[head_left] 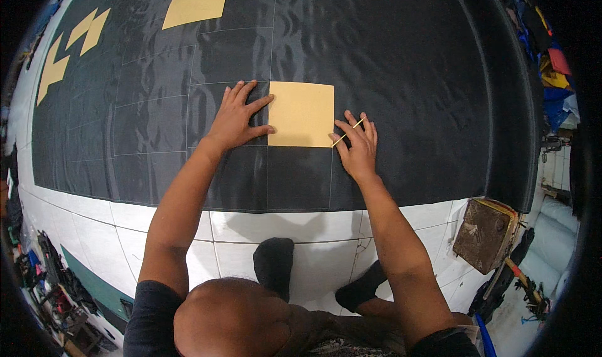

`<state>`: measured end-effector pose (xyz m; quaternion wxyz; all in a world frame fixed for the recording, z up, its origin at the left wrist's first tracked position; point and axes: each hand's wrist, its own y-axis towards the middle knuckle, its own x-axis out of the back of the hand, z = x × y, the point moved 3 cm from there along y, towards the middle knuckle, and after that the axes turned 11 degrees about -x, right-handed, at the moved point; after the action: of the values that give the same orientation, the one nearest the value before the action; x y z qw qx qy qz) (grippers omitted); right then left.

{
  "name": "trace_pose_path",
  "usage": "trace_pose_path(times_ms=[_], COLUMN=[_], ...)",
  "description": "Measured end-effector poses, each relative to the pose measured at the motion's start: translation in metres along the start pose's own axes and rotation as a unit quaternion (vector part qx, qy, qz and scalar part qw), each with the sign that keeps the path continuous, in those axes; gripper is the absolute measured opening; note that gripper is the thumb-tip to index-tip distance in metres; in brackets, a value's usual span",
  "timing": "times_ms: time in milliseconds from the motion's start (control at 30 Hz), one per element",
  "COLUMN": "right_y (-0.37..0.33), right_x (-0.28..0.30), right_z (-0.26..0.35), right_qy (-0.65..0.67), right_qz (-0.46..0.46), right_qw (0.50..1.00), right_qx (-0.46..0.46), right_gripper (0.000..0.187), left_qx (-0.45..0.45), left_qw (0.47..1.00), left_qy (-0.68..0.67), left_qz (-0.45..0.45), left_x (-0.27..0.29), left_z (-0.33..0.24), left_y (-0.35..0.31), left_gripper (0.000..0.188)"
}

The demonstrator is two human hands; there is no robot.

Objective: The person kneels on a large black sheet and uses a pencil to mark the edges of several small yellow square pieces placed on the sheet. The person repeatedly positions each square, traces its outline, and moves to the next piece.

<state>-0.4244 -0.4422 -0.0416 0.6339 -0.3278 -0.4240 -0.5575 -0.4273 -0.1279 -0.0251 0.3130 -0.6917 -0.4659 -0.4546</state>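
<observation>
A square yellow card (301, 114) lies flat on a wide black sheet (401, 62) marked with thin pale lines in a grid of rectangles. My left hand (235, 120) is spread open at the card's left side, its thumb and a fingertip resting on that edge. At the lower right corner of the card, my right hand (359, 150) grips a thin yellow pen-like stick (350, 131) slantwise. The lower tip of the stick meets the card's corner. What kind of marker it is, I cannot make out.
Another large yellow card (197, 3) lies farther off, and several small cut yellow pieces (52, 70) are at the far left. White floor tiles (241, 224) border the sheet. A worn brown box-like object (484, 235) stands by its near right corner; clutter lines both sides.
</observation>
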Motion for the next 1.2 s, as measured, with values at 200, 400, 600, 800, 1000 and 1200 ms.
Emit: trace_pose_path(times_ms=[200,400,600,800,1000,1200], right_y=[0.001,0.002,-0.002,-0.001,-0.003,-0.001], right_x=[0.0,-0.003,0.0,0.0,-0.002,0.0], right_z=[0.003,0.004,0.004,0.007,0.006,0.006], right_qy=[-0.011,-0.023,-0.035,-0.02,-0.019,-0.014], right_qz=[-0.004,0.002,0.022,0.034,0.024,0.012], right_qw=[1.0,1.0,0.999,0.999,1.0,1.0], right_qx=[0.008,0.015,0.009,0.001,0.0,0.011], right_gripper=[0.033,0.033,0.033,0.034,0.034,0.032], left_qx=[-0.017,-0.045,-0.03,-0.018,-0.012,-0.015], left_qw=[1.0,0.998,0.999,1.0,0.999,1.0], left_qy=[-0.002,-0.005,-0.01,0.009,-0.004,-0.007], left_qz=[0.0,-0.037,-0.018,0.001,0.029,0.022], left_x=[0.001,0.001,0.003,0.006,0.008,0.009], left_z=[0.001,0.005,0.001,-0.001,-0.004,-0.003], left_y=[0.001,-0.002,0.0,0.005,0.007,0.007], left_gripper=[0.081,0.079,0.08,0.079,0.081,0.079])
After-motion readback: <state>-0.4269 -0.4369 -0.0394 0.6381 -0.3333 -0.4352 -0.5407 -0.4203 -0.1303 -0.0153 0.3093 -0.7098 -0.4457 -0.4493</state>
